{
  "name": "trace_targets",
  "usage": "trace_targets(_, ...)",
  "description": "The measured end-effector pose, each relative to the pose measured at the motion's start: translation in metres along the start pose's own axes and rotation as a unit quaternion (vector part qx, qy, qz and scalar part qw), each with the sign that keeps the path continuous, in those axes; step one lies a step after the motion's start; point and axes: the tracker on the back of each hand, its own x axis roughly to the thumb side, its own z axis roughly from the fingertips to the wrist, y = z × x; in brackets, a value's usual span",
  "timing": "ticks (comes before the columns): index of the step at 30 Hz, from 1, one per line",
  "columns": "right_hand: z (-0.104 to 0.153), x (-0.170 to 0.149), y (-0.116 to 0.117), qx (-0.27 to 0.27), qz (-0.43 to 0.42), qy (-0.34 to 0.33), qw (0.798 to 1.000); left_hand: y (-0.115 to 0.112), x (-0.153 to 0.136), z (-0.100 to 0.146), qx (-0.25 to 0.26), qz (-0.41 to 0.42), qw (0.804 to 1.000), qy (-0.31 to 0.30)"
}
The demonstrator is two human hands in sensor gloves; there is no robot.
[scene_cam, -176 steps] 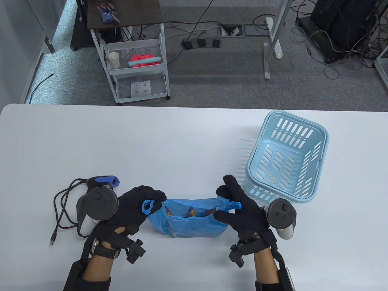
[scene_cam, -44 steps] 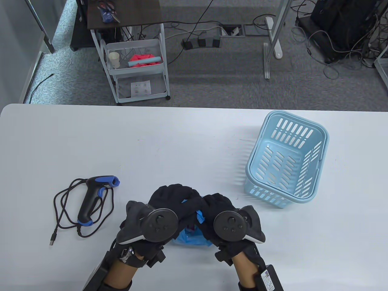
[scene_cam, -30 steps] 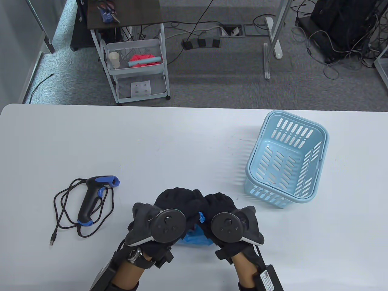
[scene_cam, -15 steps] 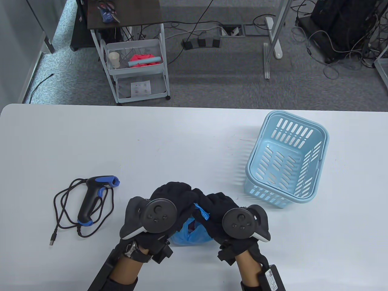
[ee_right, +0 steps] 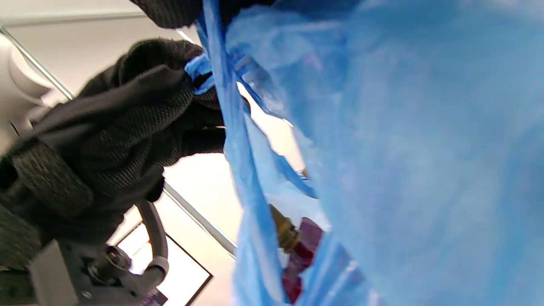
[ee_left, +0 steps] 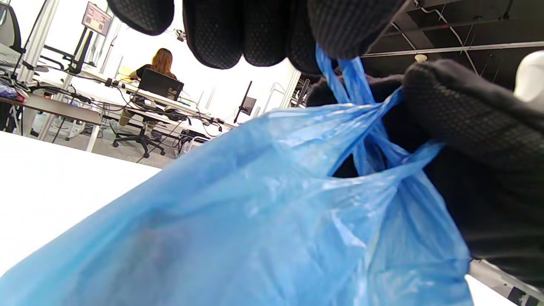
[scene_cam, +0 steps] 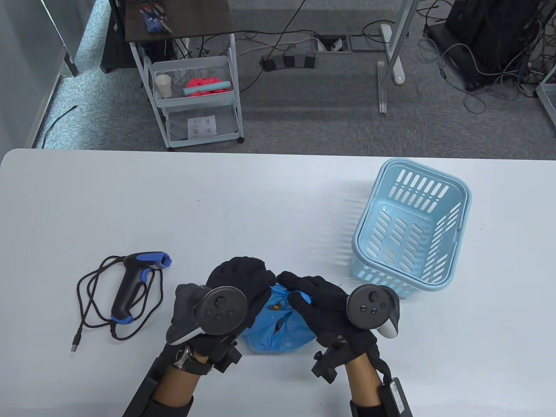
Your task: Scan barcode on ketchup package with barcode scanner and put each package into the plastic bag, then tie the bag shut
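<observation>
The blue plastic bag [scene_cam: 278, 332] sits near the table's front edge between both gloved hands. My left hand [scene_cam: 256, 282] pinches one twisted handle strand [ee_left: 335, 63], which runs up into its curled fingers in the left wrist view. My right hand [scene_cam: 299, 291] grips the other handle end [scene_cam: 304, 297] just above the bag. The two strands cross over the bag's mouth [ee_left: 374, 140]. Ketchup packages [ee_right: 297, 242], red with a gold cap, show through the gap in the bag, also seen from above [scene_cam: 278, 323]. The black and blue barcode scanner [scene_cam: 130, 286] lies to the left.
A light blue slotted basket [scene_cam: 412, 226] stands at the right, close to my right hand. The scanner's black cable [scene_cam: 89, 299] loops on the table at the left. Beyond the far table edge stands a white cart [scene_cam: 193, 95].
Both hands have drawn apart a little, the right one sliding rightward. The handles are pulled outward and more of the bag and its mouth shows between the hands.
</observation>
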Motion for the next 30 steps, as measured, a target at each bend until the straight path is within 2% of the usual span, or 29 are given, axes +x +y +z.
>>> trace_targets(4, -0.001, -0.003, 0.001, -0.006, -0.013, 0.004, 1.000, -0.004, -0.004, 0.002, 0.004, -0.001, 1.000, 0.000)
trace_targets(8, -0.001, -0.003, 0.000, -0.011, -0.014, 0.006, 1.000, -0.010, -0.009, 0.008, -0.003, -0.039, 0.999, 0.006)
trace_targets(14, -0.001, -0.002, 0.002, -0.024, 0.000, 0.011, 1.000, -0.043, 0.001, 0.006, -0.081, -0.112, 0.990, 0.006)
trace_targets(18, -0.001, 0.000, 0.003, -0.027, 0.001, 0.009, 1.000, -0.055, 0.009, -0.003, -0.078, -0.116, 0.990, 0.026)
trace_targets(24, -0.001, -0.001, 0.000, -0.008, -0.006, 0.000, 1.000, -0.051, 0.003, -0.009, -0.070, -0.027, 0.996, 0.042)
trace_targets(30, -0.001, -0.003, -0.004, 0.026, -0.035, -0.013, 0.999, -0.050, -0.010, -0.013, -0.109, 0.056, 0.991, 0.043)
